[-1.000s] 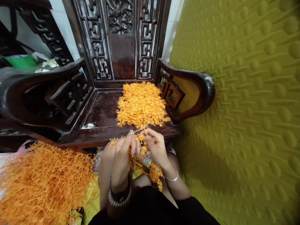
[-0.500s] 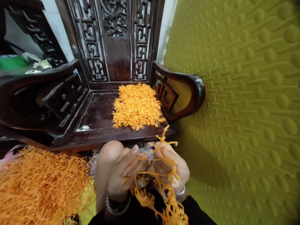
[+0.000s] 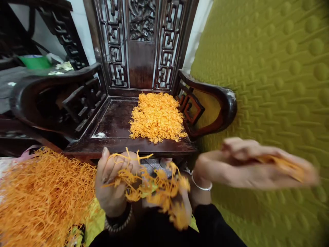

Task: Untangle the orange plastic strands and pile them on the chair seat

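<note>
My left hand [image 3: 111,183], in a beaded bracelet, is closed on a tangled orange branching string [image 3: 159,185]. The string looks soft and plastic-like; it stretches right and hangs over my lap. Off to the right, my right hand [image 3: 252,164] reaches sideways, smeared by motion, with a flat orange piece [image 3: 288,167] between its fingers. That piece's kind I cannot make out. Both hands are in front of the wooden chair, above my knees.
A heap of orange strings [image 3: 159,118] lies on the carved dark chair's seat [image 3: 115,116]. At lower left is a larger loose orange pile [image 3: 46,195]. A yellow-green padded surface [image 3: 269,85] rises on the right. A green basin [image 3: 36,61] stands at far left.
My hands were close together on the orange string; my right hand has swung out to the right, and my left hand has shifted left with the string. The view has turned slightly left.
</note>
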Available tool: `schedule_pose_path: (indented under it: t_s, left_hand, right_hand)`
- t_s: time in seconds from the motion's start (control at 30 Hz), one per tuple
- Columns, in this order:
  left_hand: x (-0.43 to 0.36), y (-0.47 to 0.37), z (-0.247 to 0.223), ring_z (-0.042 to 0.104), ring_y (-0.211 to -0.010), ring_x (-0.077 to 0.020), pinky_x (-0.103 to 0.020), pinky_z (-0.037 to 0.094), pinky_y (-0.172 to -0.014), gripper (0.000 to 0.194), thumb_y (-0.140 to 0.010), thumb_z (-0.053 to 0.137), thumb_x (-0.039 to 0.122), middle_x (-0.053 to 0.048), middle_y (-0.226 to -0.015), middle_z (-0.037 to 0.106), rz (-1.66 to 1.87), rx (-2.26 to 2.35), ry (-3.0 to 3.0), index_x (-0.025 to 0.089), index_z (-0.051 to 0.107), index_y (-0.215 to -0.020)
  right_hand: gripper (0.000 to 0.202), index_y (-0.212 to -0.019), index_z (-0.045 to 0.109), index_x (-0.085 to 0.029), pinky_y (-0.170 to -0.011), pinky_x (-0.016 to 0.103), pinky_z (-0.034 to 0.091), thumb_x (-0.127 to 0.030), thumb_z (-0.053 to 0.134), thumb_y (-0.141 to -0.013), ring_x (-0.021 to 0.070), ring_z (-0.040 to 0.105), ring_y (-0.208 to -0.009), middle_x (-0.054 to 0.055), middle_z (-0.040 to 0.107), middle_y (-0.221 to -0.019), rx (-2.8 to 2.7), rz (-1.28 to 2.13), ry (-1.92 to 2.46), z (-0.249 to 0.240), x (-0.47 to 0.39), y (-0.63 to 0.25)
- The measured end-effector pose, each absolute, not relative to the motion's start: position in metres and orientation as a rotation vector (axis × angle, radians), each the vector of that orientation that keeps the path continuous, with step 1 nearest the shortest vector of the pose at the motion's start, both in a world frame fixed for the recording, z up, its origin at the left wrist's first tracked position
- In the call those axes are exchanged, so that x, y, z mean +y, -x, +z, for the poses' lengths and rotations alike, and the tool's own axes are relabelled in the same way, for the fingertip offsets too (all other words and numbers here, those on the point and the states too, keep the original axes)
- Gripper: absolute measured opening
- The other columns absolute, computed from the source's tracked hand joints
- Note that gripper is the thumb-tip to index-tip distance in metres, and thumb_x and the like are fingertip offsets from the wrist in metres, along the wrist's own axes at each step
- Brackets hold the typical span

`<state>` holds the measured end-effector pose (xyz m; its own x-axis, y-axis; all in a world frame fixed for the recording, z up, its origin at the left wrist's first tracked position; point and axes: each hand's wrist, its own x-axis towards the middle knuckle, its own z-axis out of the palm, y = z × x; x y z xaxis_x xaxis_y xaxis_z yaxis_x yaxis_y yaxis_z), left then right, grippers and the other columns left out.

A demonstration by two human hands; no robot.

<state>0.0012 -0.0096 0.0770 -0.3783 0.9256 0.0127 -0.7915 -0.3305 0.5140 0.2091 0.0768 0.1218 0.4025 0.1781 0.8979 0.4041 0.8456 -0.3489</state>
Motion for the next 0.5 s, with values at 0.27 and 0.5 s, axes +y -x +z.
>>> schedule_pose_path:
  t_s: [0.27,0.5]
  left_hand:
    - [0.007,-0.007,0.085,0.018,-0.041,-0.0083,-0.019,0.048,-0.065,0.056,-0.097,0.045,0.028,0.007,-0.045,0.012,1.927,0.291,-0.312,0.020,0.012,-0.052]
    - [0.009,-0.013,0.086,0.029,-0.050,-0.0092,-0.020,0.041,-0.057,0.048,-0.098,0.043,0.031,0.005,-0.052,0.022,1.821,0.283,-0.256,0.018,0.028,-0.054]
  right_hand:
    - [0.024,-0.101,0.066,-0.016,-0.100,0.052,0.042,-0.031,0.054,-0.086,0.0311,0.056,-0.112,0.015,0.064,-0.113,-1.942,0.299,1.164,0.065,0.170,-0.164]
    - [0.022,-0.094,0.067,-0.018,-0.087,0.033,0.049,-0.037,0.055,-0.092,0.0179,0.066,-0.091,0.006,0.071,-0.096,-2.088,0.890,0.676,0.119,0.098,-0.176]
